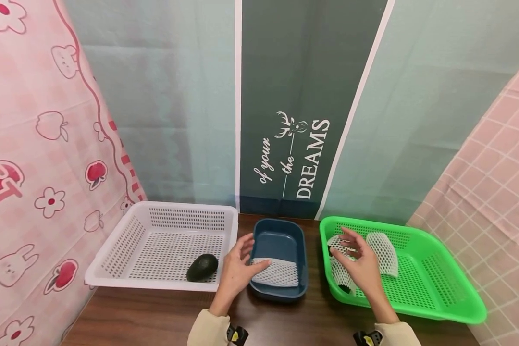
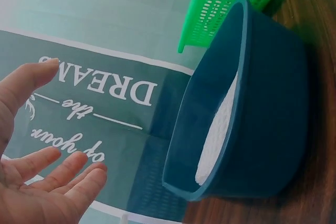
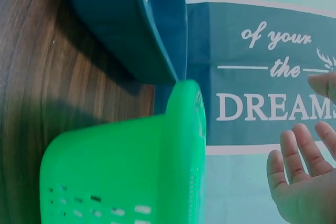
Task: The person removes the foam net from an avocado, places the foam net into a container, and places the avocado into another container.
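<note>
My left hand (image 1: 237,269) is held over the left rim of the dark blue bin (image 1: 278,226), thumb and fingers apart with nothing between them. A white foam net sleeve (image 1: 278,273) lies flat in that bin. My right hand (image 1: 363,264), also with spread fingers and nothing held, is above the left part of the green basket (image 1: 432,269). Beneath it, partly hidden, is a white foam net (image 1: 340,273) with something dark showing at its ends. Another foam net (image 1: 382,253) lies beside it. A dark green avocado (image 1: 202,267) sits in the white basket (image 1: 129,281).
The three containers stand in a row on a dark wood table (image 1: 155,315), the blue bin in the middle. Behind them hangs a green curtain (image 1: 177,120) with lettering. Pink patterned cloths (image 1: 30,144) close off both sides.
</note>
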Demonstrator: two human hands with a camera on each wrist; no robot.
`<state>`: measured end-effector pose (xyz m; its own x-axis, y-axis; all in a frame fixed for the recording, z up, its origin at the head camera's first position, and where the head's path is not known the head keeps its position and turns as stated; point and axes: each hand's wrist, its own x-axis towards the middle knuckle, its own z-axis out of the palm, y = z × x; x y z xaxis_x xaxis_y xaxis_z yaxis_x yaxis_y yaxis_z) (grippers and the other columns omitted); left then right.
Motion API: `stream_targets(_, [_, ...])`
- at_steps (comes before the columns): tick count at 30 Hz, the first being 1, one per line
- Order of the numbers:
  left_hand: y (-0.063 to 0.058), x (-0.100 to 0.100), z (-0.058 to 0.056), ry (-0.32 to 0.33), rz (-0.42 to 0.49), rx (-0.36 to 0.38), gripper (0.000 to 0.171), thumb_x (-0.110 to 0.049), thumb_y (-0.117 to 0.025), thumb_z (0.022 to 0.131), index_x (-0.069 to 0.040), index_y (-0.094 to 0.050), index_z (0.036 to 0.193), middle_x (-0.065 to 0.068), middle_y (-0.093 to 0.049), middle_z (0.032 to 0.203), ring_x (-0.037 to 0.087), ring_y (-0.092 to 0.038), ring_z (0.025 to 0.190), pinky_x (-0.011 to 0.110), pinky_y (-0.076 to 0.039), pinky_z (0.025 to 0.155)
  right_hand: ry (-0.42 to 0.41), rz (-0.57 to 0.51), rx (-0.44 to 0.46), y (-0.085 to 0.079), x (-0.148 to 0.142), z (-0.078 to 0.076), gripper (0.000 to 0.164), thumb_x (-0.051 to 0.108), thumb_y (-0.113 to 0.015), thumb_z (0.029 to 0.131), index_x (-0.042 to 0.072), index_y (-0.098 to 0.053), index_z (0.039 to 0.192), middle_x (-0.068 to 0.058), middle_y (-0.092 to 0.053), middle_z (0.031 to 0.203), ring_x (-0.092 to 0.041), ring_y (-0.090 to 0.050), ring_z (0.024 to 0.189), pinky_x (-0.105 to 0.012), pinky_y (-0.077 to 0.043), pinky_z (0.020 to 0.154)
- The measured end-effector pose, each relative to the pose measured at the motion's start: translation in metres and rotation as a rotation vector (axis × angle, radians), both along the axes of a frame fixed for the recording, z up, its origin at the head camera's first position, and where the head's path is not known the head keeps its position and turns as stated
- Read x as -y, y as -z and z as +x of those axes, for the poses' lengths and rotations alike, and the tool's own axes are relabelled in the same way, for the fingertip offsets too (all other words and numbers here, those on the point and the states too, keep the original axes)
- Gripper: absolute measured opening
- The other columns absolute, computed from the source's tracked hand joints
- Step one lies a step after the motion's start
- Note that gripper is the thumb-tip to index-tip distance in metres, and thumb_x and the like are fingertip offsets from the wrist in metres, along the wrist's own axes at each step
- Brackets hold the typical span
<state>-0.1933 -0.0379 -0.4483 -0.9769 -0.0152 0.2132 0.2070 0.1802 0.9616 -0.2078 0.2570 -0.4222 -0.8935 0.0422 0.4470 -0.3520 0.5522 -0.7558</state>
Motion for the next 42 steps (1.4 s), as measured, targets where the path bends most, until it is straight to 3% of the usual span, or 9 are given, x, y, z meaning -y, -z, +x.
stream_targets(5, [-0.009,-0.007,0.007,0.064,0.068,-0.001,0.068,-0.021,-0.078,0.068,-0.011,-0.045,0.126,0.010,-0.051,0.118,0.026,-0.047,0.110,0.043,-0.038,0.090,-0.003,-0.032,-0.015,-0.010,-0.002,0.007,0.053,0.006,-0.071,0.075,0.009,-0.050,0.124,-0.009,-0.057,0.105,-0.030,-0.053,0.092,-0.020,-0.046,0.069])
stream_targets(11, [-0.023,-0.015,0.018,0.098,0.111,0.011,0.065,-0.013,-0.076,0.070,-0.004,-0.044,0.126,0.015,-0.050,0.117,0.030,-0.047,0.109,0.046,-0.037,0.089,0.006,-0.029,-0.007,-0.012,-0.012,0.008,0.053,0.006,-0.070,0.076,0.006,-0.048,0.124,-0.012,-0.055,0.106,-0.015,-0.055,0.091,-0.018,-0.046,0.070])
stream_targets(14, [-0.016,-0.021,0.016,0.094,0.098,0.014,0.064,-0.016,-0.077,0.070,-0.007,-0.046,0.125,0.013,-0.052,0.117,0.028,-0.048,0.109,0.044,-0.038,0.089,0.033,-0.020,0.006,-0.010,-0.017,0.008,0.053,0.008,-0.070,0.077,0.006,-0.048,0.125,-0.013,-0.055,0.108,-0.010,-0.054,0.091,-0.019,-0.046,0.071])
stream_targets(20, [0.011,-0.031,0.005,0.084,0.070,0.027,0.065,-0.027,-0.078,0.068,-0.017,-0.048,0.124,0.004,-0.054,0.117,0.019,-0.050,0.108,0.036,-0.041,0.087,0.065,-0.015,0.040,-0.011,-0.024,0.010,0.054,0.011,-0.069,0.078,0.008,-0.047,0.127,-0.012,-0.054,0.111,-0.022,-0.053,0.094,-0.019,-0.044,0.072])
stream_targets(23, [0.016,-0.035,0.005,0.090,0.092,0.032,0.065,-0.027,-0.078,0.067,-0.018,-0.048,0.124,0.004,-0.053,0.117,0.019,-0.050,0.107,0.035,-0.041,0.087,0.075,-0.015,0.037,-0.012,-0.027,0.010,0.054,0.011,-0.069,0.078,0.008,-0.047,0.127,-0.012,-0.054,0.110,-0.016,-0.054,0.093,-0.019,-0.045,0.071])
stream_targets(27, [0.014,-0.041,0.009,0.112,0.121,0.022,0.066,-0.022,-0.079,0.067,-0.015,-0.048,0.124,0.007,-0.053,0.114,0.022,-0.051,0.106,0.038,-0.040,0.088,0.095,-0.018,0.019,-0.013,-0.030,0.011,0.052,0.009,-0.070,0.077,0.007,-0.049,0.125,-0.011,-0.055,0.108,-0.010,-0.054,0.090,-0.020,-0.046,0.070])
stream_targets(35, [-0.010,-0.048,0.025,0.179,0.199,0.064,0.063,-0.009,-0.076,0.069,-0.003,-0.046,0.124,0.015,-0.050,0.114,0.031,-0.048,0.107,0.047,-0.036,0.090,0.116,-0.007,-0.010,-0.019,-0.033,0.011,0.052,0.009,-0.071,0.076,0.008,-0.050,0.124,-0.009,-0.056,0.105,-0.006,-0.053,0.089,-0.017,-0.044,0.071])
stream_targets(39, [-0.008,-0.051,0.027,0.193,0.208,0.075,0.063,-0.011,-0.076,0.069,-0.003,-0.046,0.124,0.015,-0.051,0.115,0.031,-0.048,0.107,0.048,-0.036,0.090,0.123,-0.006,-0.016,-0.023,-0.036,0.011,0.053,0.007,-0.070,0.076,0.006,-0.049,0.125,-0.008,-0.055,0.105,-0.006,-0.053,0.089,-0.016,-0.044,0.070])
stream_targets(42, [0.005,-0.056,0.022,0.182,0.190,0.072,0.065,-0.018,-0.078,0.068,-0.009,-0.047,0.124,0.010,-0.052,0.115,0.026,-0.049,0.106,0.044,-0.037,0.090,0.139,-0.007,-0.020,-0.027,-0.039,0.011,0.053,0.005,-0.070,0.076,0.006,-0.048,0.125,-0.006,-0.054,0.104,-0.005,-0.053,0.088,-0.015,-0.044,0.069])
